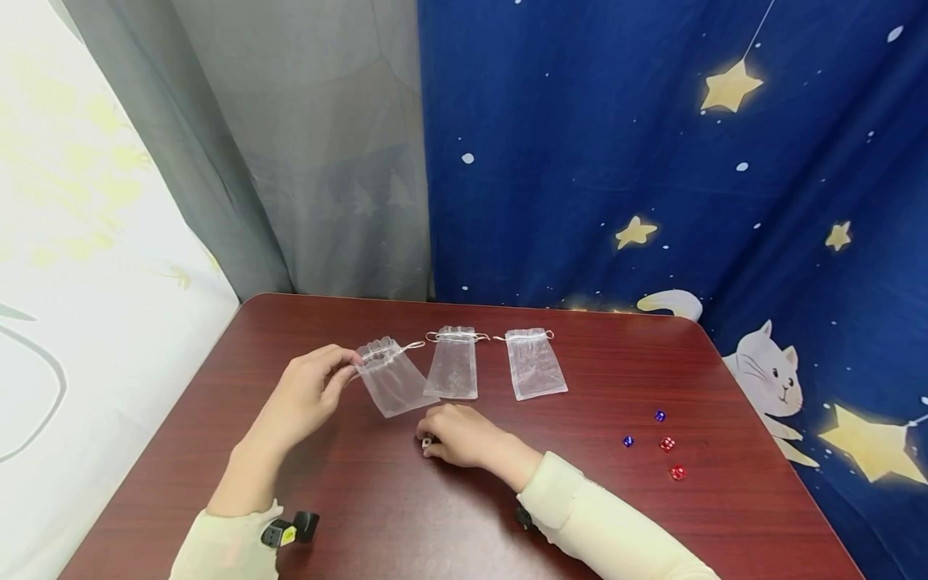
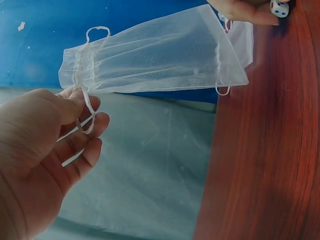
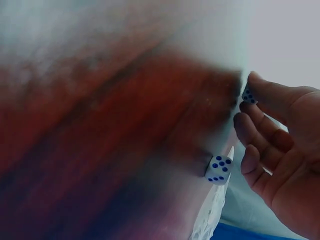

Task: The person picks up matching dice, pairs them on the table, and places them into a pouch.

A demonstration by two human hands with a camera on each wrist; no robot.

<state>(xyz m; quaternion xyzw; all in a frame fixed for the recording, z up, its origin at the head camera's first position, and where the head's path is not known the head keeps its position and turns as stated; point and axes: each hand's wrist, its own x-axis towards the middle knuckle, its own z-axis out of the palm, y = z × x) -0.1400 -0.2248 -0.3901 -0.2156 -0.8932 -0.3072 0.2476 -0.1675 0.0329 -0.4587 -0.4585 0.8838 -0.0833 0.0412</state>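
My left hand (image 1: 310,395) pinches the gathered mouth of a white sheer drawstring pouch (image 1: 399,385), thumb against fingers. In the left wrist view the drawstring loop (image 2: 89,112) hangs across the fingers of that hand (image 2: 45,140), and the pouch (image 2: 155,55) stretches away flat. My right hand (image 1: 464,437) is low over the table in front of the pouches, with a white die (image 3: 249,96) between thumb and fingertips. Another white die (image 3: 219,170) with blue pips sits on the table just beside that hand's curled fingers in the right wrist view.
Two more sheer pouches lie side by side at the back, a middle one (image 1: 453,366) and a right one (image 1: 535,366). On the table's right side are two blue dice (image 1: 660,416) and two red dice (image 1: 677,473). Curtains (image 1: 551,161) hang behind the red-brown table (image 1: 348,515).
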